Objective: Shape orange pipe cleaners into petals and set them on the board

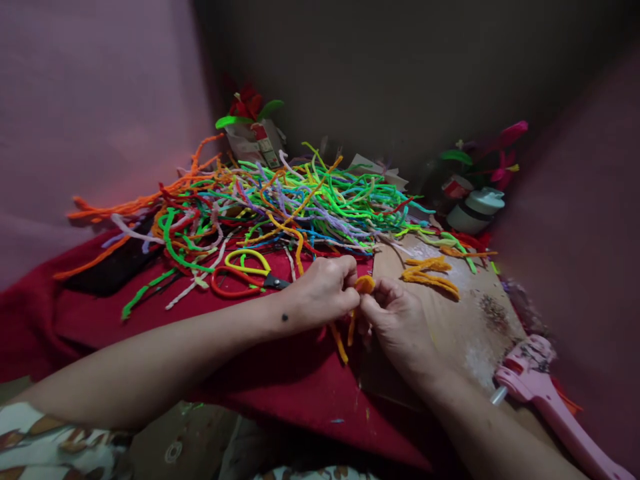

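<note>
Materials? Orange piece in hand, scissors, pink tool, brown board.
Orange piece: soft-looking, matte; likely chenille stem, though no wire core shows.
Scissors: smooth red and yellow handles, probably plastic or plastic-coated; dark grey pivot area looks metal.
Pink tool: smooth, evenly coloured, molded-looking body, likely plastic.
Brown board: flat, dull, stained; cardboard or thin wood, can't tell.

Left arm [175, 353] bare, comes from pale sleeve [50, 443], slants in over near edge of tabletop [300, 373], toward middle. Small dark spot on left wrist [280, 313]. Left hand [333, 287] back side up, fingers curled in, tips pinched.

Right arm [495, 427] bare too, slants in from near right corner. Right hand [400, 317] turned toward left hand, thumb and pointer finger pinching, other fingers bent, partly hidden. Hands very close, well in from near edge.
</note>
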`<state>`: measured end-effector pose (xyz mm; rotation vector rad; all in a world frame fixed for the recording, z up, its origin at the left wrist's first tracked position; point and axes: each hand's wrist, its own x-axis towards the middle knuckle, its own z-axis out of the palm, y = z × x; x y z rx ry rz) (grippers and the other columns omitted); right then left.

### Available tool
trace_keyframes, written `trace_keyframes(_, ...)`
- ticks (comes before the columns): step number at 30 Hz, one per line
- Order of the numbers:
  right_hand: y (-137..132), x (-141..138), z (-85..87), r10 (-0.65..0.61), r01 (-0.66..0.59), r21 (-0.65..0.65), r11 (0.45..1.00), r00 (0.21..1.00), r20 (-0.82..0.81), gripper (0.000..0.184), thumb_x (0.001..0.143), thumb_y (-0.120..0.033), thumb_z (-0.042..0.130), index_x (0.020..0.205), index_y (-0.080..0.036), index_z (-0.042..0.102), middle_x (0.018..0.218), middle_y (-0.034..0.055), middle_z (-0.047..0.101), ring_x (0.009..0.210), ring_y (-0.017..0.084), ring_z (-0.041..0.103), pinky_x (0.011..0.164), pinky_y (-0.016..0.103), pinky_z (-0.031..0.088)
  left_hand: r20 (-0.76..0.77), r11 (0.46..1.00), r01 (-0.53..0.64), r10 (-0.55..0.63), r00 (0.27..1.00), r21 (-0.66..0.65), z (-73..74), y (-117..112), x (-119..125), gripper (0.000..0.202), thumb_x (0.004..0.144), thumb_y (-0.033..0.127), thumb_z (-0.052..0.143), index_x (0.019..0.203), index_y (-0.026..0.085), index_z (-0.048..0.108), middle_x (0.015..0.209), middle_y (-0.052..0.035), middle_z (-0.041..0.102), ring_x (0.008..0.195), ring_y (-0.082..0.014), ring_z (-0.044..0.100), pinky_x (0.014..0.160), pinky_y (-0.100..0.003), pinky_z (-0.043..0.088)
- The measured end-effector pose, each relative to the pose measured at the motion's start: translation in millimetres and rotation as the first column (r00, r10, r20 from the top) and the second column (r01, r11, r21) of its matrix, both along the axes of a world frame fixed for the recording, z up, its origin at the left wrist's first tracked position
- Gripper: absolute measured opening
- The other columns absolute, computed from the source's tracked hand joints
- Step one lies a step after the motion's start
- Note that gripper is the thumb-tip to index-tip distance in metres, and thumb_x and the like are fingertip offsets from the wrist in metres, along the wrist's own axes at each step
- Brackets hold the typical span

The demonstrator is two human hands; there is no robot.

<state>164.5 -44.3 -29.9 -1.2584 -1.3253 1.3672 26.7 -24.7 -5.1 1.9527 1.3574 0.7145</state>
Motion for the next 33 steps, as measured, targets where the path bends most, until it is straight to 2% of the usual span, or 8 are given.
trace_keyframes(4,3,0,0.8,0.035,-0.034,0.012,0.999,0.995,-0.098,0.011,0.073,-0.027,0.057,0.074,-0.018,0.052,0.051,-0.0061,0.055,0.038,0.007,0.047,0.037,0.017,0.037,0.230,0.968,0.048,0.010,0.973,-0.246,-1.2,2,-1,0.005,0.068,0.017,0.046,0.070,0.019,0.041,0.053,0.0031,0.057,0.047,-0.0120,0.058,0.042,-0.019,0.043)
trace_keyframes(8,5,0,0.1,0.032,-0.032,0.003,0.999,0.996,-0.089,0.014,0.070,-0.024,0.059,0.064,-0.017,0.049,0.050,-0.0058,0.053,0.041,0.006,0.047,0.040,0.018,0.037,0.277,0.956,0.078,0.004,0.961,-0.281,-1.8,2,-2,0.006,0.069,0.016,0.045,0.072,0.019,0.041,0.054,0.0021,0.059,0.049,-0.0135,0.061,0.043,-0.021,0.046)
trace_keyframes(15,3,2,-0.4,0.041,-0.042,-0.019,0.999,0.999,-0.026,0.007,0.071,-0.021,0.057,0.067,-0.017,0.052,0.052,-0.0057,0.053,0.043,0.007,0.045,0.042,0.018,0.037,-0.114,0.993,0.047,-0.035,0.993,0.105,-0.4,0,-2,0.006,0.068,0.012,0.044,0.068,0.018,0.044,0.055,0.0030,0.051,0.048,-0.0085,0.049,0.045,-0.018,0.033)
trace_keyframes(18,3,3,0.8,0.023,-0.025,-0.040,0.999,0.998,-0.051,0.012,0.069,-0.024,0.060,0.065,-0.017,0.051,0.050,-0.0061,0.051,0.041,0.007,0.044,0.041,0.019,0.037,-0.111,0.988,0.037,-0.020,0.994,0.152,1.0,2,-3,0.004,0.068,0.013,0.045,0.069,0.017,0.047,0.058,0.0033,0.049,0.051,-0.0080,0.045,0.048,-0.020,0.032)
trace_keyframes(21,4,3,1.3,0.008,-0.013,-0.060,0.998,0.996,-0.087,0.016,0.067,-0.028,0.064,0.064,-0.017,0.053,0.048,-0.0062,0.050,0.040,0.006,0.043,0.040,0.018,0.035,0.128,0.996,0.066,-0.057,0.990,-0.066,4.1,7,-5,0.010,0.068,0.017,0.052,0.077,0.014,0.055,0.066,0.0023,0.055,0.058,-0.0087,0.050,0.053,-0.020,0.037)
trace_keyframes(25,5,4,1.4,0.018,-0.032,-0.099,0.995,0.990,-0.140,0.019,0.066,-0.030,0.067,0.066,-0.015,0.057,0.049,-0.0054,0.052,0.041,0.006,0.043,0.040,0.017,0.033,0.434,0.918,0.144,0.034,0.900,-0.370,8.4,10,-7,0.013,0.067,0.020,0.059,0.076,0.011,0.061,0.067,0.0013,0.059,0.060,-0.0079,0.053,0.058,-0.019,0.041)
trace_keyframes(28,3,5,2.8,0.011,-0.030,-0.135,0.990,0.990,-0.142,0.022,0.068,-0.035,0.066,0.068,-0.014,0.058,0.049,-0.0046,0.052,0.040,0.006,0.043,0.040,0.018,0.033,0.482,0.897,0.122,0.110,0.870,-0.424,9.6,10,-8,0.011,0.065,0.018,0.062,0.072,0.010,0.063,0.063,0.0021,0.059,0.056,-0.0064,0.051,0.056,-0.018,0.040)
trace_keyframes(33,-1,5,5.6,-0.007,-0.003,-0.118,0.993,0.997,-0.083,0.021,0.068,-0.035,0.066,0.068,-0.014,0.059,0.046,-0.0042,0.053,0.041,0.007,0.045,0.040,0.018,0.032,0.500,0.885,0.166,0.085,0.862,-0.435,6.3,10,-9,0.011,0.065,0.019,0.064,0.072,0.010,0.063,0.062,0.0018,0.059,0.056,-0.0071,0.053,0.054,-0.018,0.041)
